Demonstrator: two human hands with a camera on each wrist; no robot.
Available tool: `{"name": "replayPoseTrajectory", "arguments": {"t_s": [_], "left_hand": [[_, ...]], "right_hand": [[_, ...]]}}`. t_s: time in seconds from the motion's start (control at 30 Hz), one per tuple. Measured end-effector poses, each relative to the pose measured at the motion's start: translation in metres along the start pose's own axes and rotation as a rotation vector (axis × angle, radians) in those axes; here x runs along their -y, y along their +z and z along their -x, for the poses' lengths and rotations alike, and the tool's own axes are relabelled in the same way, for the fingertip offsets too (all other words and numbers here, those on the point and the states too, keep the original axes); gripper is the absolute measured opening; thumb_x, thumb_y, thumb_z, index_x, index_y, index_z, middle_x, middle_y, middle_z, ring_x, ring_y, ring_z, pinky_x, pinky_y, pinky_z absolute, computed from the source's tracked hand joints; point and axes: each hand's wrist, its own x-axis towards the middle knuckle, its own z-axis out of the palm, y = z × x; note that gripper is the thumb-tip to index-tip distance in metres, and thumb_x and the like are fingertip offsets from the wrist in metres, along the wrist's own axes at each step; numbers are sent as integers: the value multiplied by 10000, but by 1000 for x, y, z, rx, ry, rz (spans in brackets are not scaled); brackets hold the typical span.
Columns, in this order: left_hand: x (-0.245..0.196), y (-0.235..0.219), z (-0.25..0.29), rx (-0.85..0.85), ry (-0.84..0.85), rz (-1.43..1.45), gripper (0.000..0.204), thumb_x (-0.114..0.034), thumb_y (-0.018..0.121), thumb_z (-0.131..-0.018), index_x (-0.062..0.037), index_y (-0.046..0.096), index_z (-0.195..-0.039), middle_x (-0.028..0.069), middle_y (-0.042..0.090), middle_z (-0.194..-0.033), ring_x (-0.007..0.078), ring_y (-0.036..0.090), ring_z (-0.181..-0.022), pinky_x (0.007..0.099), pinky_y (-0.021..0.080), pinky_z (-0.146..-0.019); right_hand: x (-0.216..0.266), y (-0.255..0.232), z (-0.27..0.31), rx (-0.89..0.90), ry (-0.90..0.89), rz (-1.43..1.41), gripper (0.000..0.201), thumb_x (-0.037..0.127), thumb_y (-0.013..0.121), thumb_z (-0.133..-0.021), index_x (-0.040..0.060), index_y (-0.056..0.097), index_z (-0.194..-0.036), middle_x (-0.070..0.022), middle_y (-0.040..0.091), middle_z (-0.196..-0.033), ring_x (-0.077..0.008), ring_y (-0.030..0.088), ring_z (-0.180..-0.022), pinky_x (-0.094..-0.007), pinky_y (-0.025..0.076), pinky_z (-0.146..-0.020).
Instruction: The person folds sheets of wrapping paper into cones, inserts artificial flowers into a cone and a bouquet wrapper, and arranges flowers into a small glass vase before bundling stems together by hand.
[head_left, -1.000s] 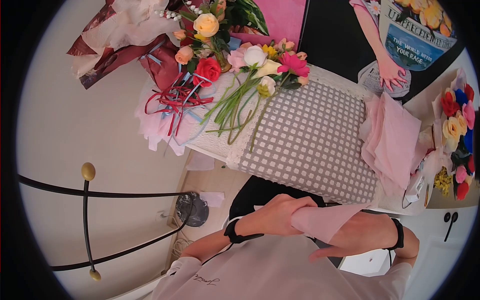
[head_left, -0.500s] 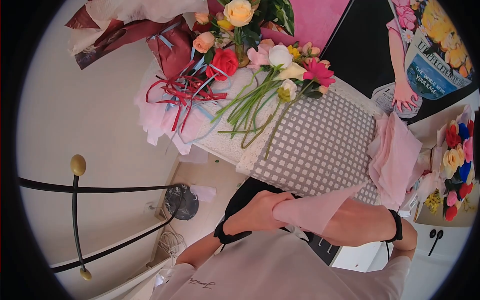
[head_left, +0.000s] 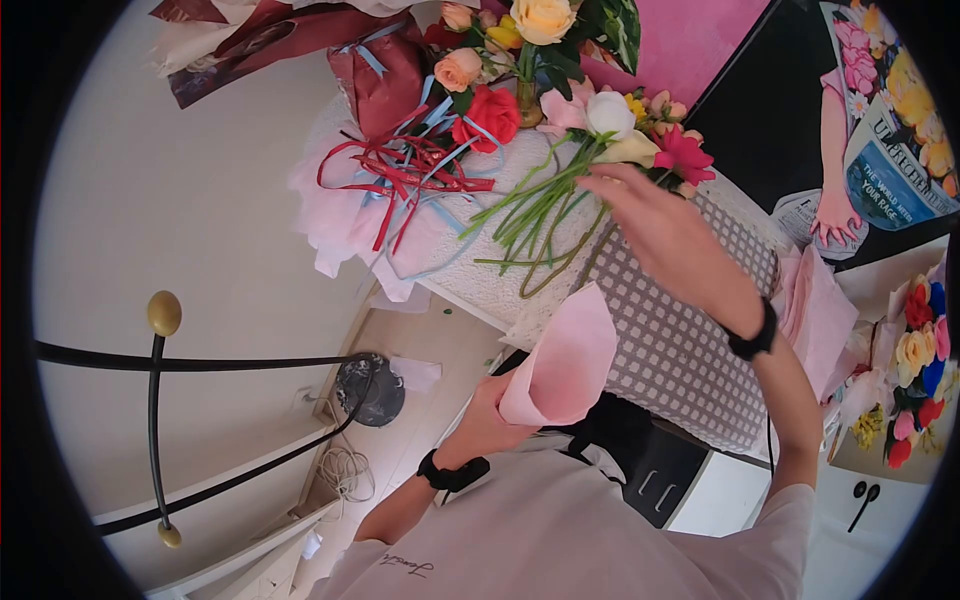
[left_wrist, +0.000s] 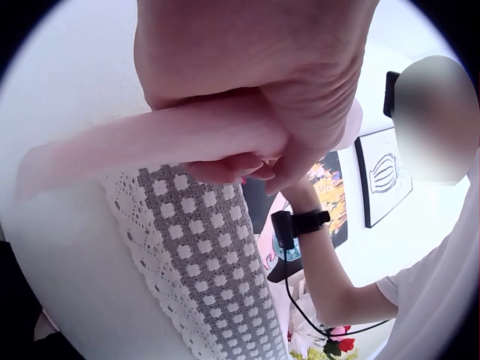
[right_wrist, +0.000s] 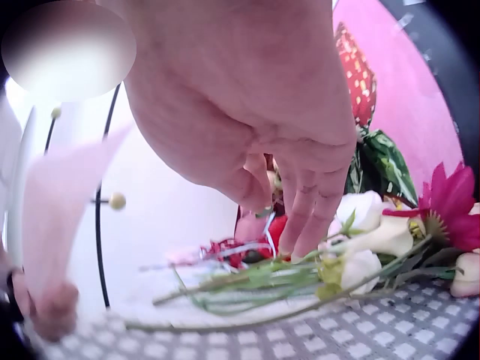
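My left hand [head_left: 492, 420] grips a pink paper cone [head_left: 562, 362], its wide mouth turned up over the near table edge. In the left wrist view, fingers wrap the rolled pink paper [left_wrist: 150, 142]. My right hand [head_left: 672, 240] reaches over the table, fingertips close above the flower stems [head_left: 545, 205]. From the right wrist, this hand [right_wrist: 247, 105] shows loosely bent fingers pointing down with nothing between them. Below them lie the green stems [right_wrist: 240, 289], a white bloom [right_wrist: 360, 271] and a magenta flower [right_wrist: 450, 206]; a white flower [head_left: 610, 116] tops the bunch.
Red ribbons [head_left: 405, 180] and a red rose [head_left: 487, 118] lie left of the stems. A grey checked cloth [head_left: 680, 350] covers the table's right part, with folded pink paper [head_left: 815, 310] beyond. A bouquet [head_left: 915, 350] stands far right. A black rack [head_left: 200, 365] is at left.
My right hand has left the pink paper and moved forward to the flower stems. The left hand keeps the paper, now seen as a cone with its mouth open. The view has shifted slightly.
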Motion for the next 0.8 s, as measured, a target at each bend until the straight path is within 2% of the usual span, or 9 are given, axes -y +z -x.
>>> {"name": "replayPoseTrajectory", "arguments": {"t_s": [0.03,0.17,0.23,0.33,0.5,0.6,0.67,0.73,0.8], "left_hand": [[-2,-1,2,-20,11,14,565,-54,850,-752,-4,678,-1288,148,774,-1097,268,759,-966,344,568,-870],[-6,2,7,-81,20,10,513,-59,853,-774,-5,686,-1256,128,775,-1084,241,748,-973,337,560,-885],[-5,7,7,-105,35,40,488,-56,849,-786,-3,687,-1243,120,774,-1080,227,742,-965,337,559,-881],[-12,15,1,-117,26,72,443,-51,838,-809,-2,692,-1225,106,773,-1082,202,732,-965,338,558,-877],[-12,16,1,-103,13,32,384,-53,822,-838,-4,703,-1200,92,768,-1104,179,721,-978,342,558,-876],[-5,20,-1,-177,44,34,330,-62,804,-868,11,704,-1174,84,766,-1095,180,721,-958,340,559,-869],[2,22,-1,-206,-83,112,240,-46,763,-909,23,705,-1131,77,761,-1087,157,710,-890,319,564,-802],[-1,23,-7,-175,-73,183,248,-31,732,-926,15,669,-1162,90,730,-1113,140,696,-840,295,560,-756],[-2,23,-12,-146,-63,252,259,-15,701,-943,6,634,-1193,103,698,-1139,124,682,-789,271,555,-710]], "right_hand": [[-4,14,-3,-19,-129,256,501,-70,627,-833,20,591,-1324,-157,608,-1366,-334,682,-1048,-414,575,-797],[-22,46,-14,5,-189,370,595,-70,642,-762,70,581,-1337,-149,524,-1442,-328,661,-1097,-415,589,-770],[-25,50,-18,91,-90,437,585,-58,669,-756,78,586,-1319,-137,554,-1349,-309,649,-1091,-411,580,-777],[-25,42,-19,120,-103,488,555,-36,681,-756,82,594,-1291,-125,565,-1279,-278,642,-1085,-404,561,-756],[-31,20,3,8,-236,515,469,-13,673,-764,64,610,-1223,-110,570,-1199,-256,666,-1019,-374,532,-683],[-29,7,25,-6,-97,532,316,-16,668,-769,29,616,-1078,-115,566,-1090,-259,691,-968,-401,555,-676],[-33,4,42,-42,-21,521,303,-23,667,-773,24,613,-1068,-117,566,-1082,-268,695,-963,-408,560,-673],[-39,-1,58,-64,125,448,249,-60,642,-800,4,612,-1039,-117,581,-1114,-304,695,-993,-434,572,-690],[-47,-4,71,-113,147,426,240,-70,630,-808,-1,619,-1038,-117,592,-1146,-318,695,-994,-444,574,-707]]}}
